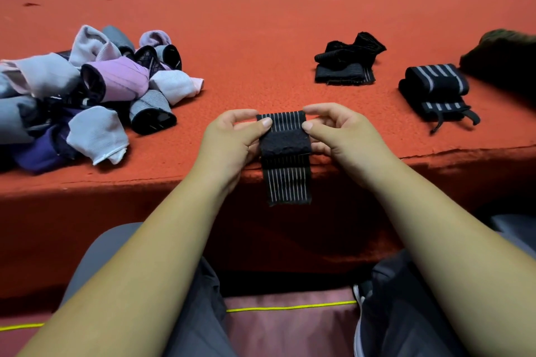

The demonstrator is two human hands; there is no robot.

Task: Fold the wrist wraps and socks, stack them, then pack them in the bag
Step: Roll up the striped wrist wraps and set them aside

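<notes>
My left hand [232,139] and right hand [342,136] pinch the two sides of a black, pale-striped wrist wrap [285,145]. My thumbs cover its upper corners. It sits at the near edge of the red-covered table [261,9], with its lower end hanging over the edge. At nine o'clock from my hands lies a heap of socks [87,90] in grey, lilac and purple. At one o'clock lie loose black wraps [345,66]. At two o'clock lie rolled striped wraps [435,87], with a dark object [504,58] I cannot identify just beyond. At six o'clock, between my knees, is pink fabric [290,330].
</notes>
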